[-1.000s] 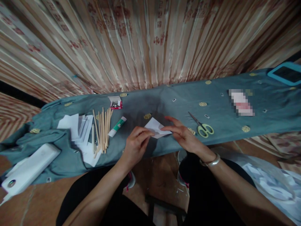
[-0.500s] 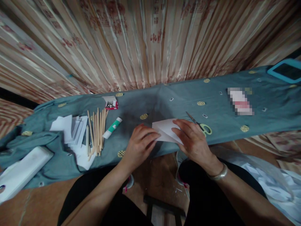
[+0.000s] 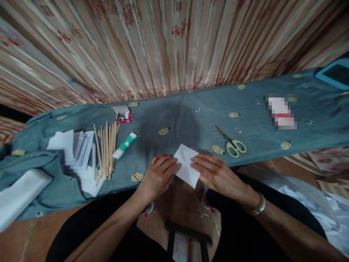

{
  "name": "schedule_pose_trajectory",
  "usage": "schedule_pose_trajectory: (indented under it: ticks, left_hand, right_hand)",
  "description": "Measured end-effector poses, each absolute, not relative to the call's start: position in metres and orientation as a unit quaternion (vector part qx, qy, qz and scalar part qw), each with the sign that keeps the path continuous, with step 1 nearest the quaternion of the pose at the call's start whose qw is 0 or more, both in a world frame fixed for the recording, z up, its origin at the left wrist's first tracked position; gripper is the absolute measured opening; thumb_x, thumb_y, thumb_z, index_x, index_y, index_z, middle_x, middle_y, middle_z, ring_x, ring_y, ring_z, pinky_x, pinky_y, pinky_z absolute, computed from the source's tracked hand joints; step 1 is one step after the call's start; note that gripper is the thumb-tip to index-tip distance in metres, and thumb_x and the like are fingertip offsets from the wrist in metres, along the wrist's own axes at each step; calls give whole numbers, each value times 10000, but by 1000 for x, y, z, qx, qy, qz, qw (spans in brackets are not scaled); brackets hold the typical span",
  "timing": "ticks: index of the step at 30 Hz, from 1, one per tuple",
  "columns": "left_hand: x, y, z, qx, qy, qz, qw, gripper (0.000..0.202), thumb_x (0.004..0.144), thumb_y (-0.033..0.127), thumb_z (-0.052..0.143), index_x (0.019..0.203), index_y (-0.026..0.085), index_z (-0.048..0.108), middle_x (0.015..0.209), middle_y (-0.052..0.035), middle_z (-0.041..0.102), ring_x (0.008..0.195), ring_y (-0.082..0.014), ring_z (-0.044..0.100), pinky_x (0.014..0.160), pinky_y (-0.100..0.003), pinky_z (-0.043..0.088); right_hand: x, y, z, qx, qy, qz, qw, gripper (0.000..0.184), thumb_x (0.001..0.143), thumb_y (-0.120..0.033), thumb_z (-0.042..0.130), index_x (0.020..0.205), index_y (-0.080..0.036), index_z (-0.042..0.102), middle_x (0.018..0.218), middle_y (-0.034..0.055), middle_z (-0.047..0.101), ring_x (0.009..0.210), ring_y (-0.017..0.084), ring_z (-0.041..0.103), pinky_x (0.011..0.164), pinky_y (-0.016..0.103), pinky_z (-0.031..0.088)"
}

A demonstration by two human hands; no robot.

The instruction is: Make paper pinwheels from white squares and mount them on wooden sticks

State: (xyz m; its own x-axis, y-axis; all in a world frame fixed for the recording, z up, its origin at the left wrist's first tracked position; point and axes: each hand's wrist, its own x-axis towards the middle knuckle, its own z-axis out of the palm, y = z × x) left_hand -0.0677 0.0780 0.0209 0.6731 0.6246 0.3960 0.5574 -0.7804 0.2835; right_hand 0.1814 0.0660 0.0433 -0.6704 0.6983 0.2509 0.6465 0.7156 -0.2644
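A small folded piece of white paper (image 3: 186,165) is held between both hands at the near edge of a table covered in teal cloth (image 3: 191,116). My left hand (image 3: 159,174) pinches its left side, and my right hand (image 3: 215,173), with a silver bangle on the wrist, pinches its right side. The paper stands on a corner like a diamond and partly overhangs the table edge.
To the left lie a glue stick (image 3: 124,145), a bundle of wooden sticks (image 3: 105,149), a stack of white papers (image 3: 72,149), a small red box (image 3: 122,114) and a white block (image 3: 19,196). Green-handled scissors (image 3: 231,143) lie to the right. A striped curtain hangs behind.
The paper has been turned from lying flat to a diamond position and drawn toward the table's near edge. Both hands moved closer to me with it.
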Motion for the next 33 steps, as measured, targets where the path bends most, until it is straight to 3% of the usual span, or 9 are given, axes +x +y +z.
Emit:
schedule_pose_trajectory:
  ticks: [3,8,14,19,23,26,29,33]
  left_hand:
    - [-66,78,23,912,320,233,104,266,942,157,510,1153,190,670,1167,-100,708,1099,-243,600,909,-432,480]
    - [-63,81,23,875,366,263,179,231,978,217,495,1109,190,683,1072,-64,743,960,-205,631,823,-372,483]
    - [-60,87,17,828,426,281,231,259,983,250,478,1122,184,686,932,-68,738,872,-202,654,796,-362,511]
    - [-60,90,15,812,460,277,230,298,972,240,489,1245,207,603,966,-57,732,846,-197,670,780,-349,537]
    - [-59,87,21,840,443,270,162,365,978,200,459,1339,199,509,1250,-125,662,1092,-240,641,897,-411,532]
    - [-55,80,22,892,374,230,107,428,980,131,405,1405,172,439,1446,-145,528,1357,-268,466,1048,-471,455]
    - [-50,70,16,921,331,193,75,448,974,89,380,1421,114,408,1484,-133,493,1456,-256,329,1144,-477,366]
    - [-46,63,5,924,340,165,55,451,988,138,382,1437,92,380,1491,-149,478,1468,-248,308,1168,-492,334]
  right_hand:
    - [184,70,40,-369,-900,138,183,254,902,-147,568,1113,-208,696,1206,87,706,1125,250,633,948,452,544]
    - [184,78,36,-404,-838,275,243,228,972,-240,507,1050,-218,720,1124,63,738,1070,205,662,936,395,540]
    - [173,84,24,-552,-685,356,314,177,902,-357,611,954,-216,703,789,16,739,691,165,678,633,287,546]
    - [169,90,20,-593,-626,375,341,234,830,-351,678,1018,-212,665,729,-1,745,648,169,697,608,284,554]
    - [167,94,25,-600,-640,349,329,220,815,-319,693,1008,-217,665,760,10,755,677,182,713,623,291,566]
    - [167,97,28,-591,-677,312,308,222,827,-302,684,1025,-203,672,784,28,755,689,189,713,654,299,570]
    - [167,99,29,-577,-710,281,288,213,849,-297,661,1038,-198,673,790,34,751,691,191,707,693,309,572]
    - [167,102,29,-572,-729,261,271,208,867,-306,647,1048,-206,670,806,40,748,710,198,707,714,311,570]
